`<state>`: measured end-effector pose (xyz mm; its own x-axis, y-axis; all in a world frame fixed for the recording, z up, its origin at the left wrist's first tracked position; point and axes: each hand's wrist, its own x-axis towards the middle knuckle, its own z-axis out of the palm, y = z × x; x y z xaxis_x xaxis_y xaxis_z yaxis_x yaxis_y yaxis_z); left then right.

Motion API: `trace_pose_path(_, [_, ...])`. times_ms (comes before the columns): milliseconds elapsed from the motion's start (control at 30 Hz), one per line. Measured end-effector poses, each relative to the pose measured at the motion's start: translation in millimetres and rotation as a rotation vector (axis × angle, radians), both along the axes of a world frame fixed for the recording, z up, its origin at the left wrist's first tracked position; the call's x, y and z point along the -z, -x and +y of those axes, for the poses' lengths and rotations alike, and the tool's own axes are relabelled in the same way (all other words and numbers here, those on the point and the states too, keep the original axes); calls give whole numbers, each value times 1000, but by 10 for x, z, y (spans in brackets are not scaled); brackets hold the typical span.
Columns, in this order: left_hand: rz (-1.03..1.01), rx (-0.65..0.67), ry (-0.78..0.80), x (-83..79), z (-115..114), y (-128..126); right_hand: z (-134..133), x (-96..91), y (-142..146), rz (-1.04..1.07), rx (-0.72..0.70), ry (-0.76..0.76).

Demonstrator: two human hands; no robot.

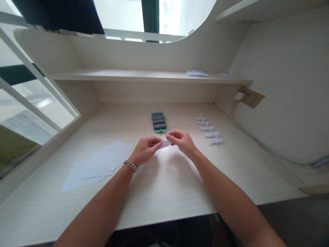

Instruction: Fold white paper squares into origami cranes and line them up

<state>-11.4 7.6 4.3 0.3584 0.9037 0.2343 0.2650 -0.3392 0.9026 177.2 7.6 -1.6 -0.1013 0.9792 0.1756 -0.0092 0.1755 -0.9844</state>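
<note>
A small piece of folded white paper (165, 144) is held between my two hands, a little above the middle of the desk. My left hand (147, 148), with a ring and a chain bracelet at the wrist, pinches its left end. On its right end the thumb and fingers of my right hand (181, 141) are closed. The fingers hide part of the folds. Just beyond my hands lies a phone (159, 121) on a green stand or case. Right of my right hand, several folded paper cranes (207, 128) stand in a slanting row.
Loose white paper sheets (102, 161) overlap on the left of the desk (174, 199). More folded paper (196, 73) rests on the shelf (128, 74) at the back. A grey cable (267, 145) runs from the wall socket (251, 96) along the right side.
</note>
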Motion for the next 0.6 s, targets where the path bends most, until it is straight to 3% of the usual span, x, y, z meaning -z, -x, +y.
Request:
trace_pose_path(133, [20,-17,-8,-18,-7,1,-13,85,46,-158,-74,-84])
trace_pose_path(367, [-131,-29,117,10,-21,-5,-16,74,93,-64,-76,6])
trace_pose_path(600, [-255,-54,205,-2,-33,-35,-31,57,93,-25,-106,-1])
